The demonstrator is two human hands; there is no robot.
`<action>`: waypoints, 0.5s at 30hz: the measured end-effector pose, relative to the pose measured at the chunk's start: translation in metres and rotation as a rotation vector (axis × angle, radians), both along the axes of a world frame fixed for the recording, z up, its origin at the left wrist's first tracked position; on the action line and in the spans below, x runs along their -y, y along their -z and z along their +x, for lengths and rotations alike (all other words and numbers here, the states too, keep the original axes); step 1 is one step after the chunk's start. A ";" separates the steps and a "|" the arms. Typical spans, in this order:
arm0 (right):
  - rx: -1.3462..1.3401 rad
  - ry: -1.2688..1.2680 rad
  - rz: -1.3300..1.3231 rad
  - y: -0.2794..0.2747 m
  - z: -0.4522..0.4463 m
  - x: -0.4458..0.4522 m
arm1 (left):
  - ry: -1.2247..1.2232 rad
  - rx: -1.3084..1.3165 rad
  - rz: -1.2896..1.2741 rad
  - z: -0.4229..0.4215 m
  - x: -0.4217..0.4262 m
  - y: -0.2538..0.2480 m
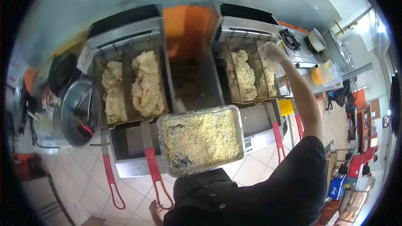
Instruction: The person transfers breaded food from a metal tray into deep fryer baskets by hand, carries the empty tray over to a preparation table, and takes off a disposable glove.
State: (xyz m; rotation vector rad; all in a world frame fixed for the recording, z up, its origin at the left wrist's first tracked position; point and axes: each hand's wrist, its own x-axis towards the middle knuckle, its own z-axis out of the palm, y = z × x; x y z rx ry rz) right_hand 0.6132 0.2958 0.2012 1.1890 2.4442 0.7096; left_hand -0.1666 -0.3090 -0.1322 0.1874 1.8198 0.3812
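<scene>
My right hand (273,53), in a clear plastic glove, reaches over the far end of the rightmost fry basket (263,69). Its fingers are smeared, so whether it holds anything does not show. Below it, pale battered food (270,81) lies in that basket. My left hand (155,210) is low at the bottom edge, beside the looped end of a red basket handle (155,171); its grip is unclear. In front of me, a rectangular tray (241,136) of yellowish breading crumbs (205,136) rests across the fryer front.
Two baskets of battered food (146,86) sit on the left fryer, and another battered portion (244,75) lies on the right. A steel bowl (69,119) with tongs stands at left. A gas burner (289,38), white pot (317,39) and orange-filled container (320,74) are at right.
</scene>
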 end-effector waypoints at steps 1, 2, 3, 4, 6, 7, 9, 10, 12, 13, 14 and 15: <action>-0.053 0.094 -0.025 0.005 0.001 0.011 | -0.122 0.022 -0.008 0.008 -0.003 -0.002; -0.107 0.185 -0.053 0.008 0.006 0.019 | -0.245 0.046 -0.017 0.016 -0.004 -0.003; -0.505 0.497 -0.032 0.039 0.036 0.016 | -0.236 0.044 0.068 0.027 0.000 -0.009; -0.424 0.481 -0.029 0.049 0.056 0.023 | -0.222 0.042 0.152 0.039 0.006 -0.016; -0.265 0.451 -0.020 0.065 0.092 0.039 | -0.188 0.043 0.325 0.053 0.013 -0.031; -0.151 0.461 0.015 0.058 0.090 0.051 | -0.237 0.108 0.187 0.011 0.036 0.061; -0.307 0.543 0.017 0.039 0.102 0.085 | -0.091 -0.009 0.025 0.035 0.018 0.016; -0.385 0.582 0.017 0.022 0.100 0.108 | -0.060 -0.028 -0.013 0.042 0.009 0.006; -0.374 0.507 0.018 -0.025 0.091 0.184 | -0.028 -0.062 -0.042 0.052 -0.008 -0.015; -0.234 0.440 0.126 -0.035 0.084 0.219 | -0.027 -0.076 -0.044 0.057 -0.018 -0.025; -0.246 0.435 0.148 -0.030 0.085 0.246 | -0.032 -0.092 -0.044 0.065 -0.029 -0.036; -0.258 0.430 0.171 -0.026 0.087 0.273 | -0.051 -0.107 -0.043 0.075 -0.040 -0.046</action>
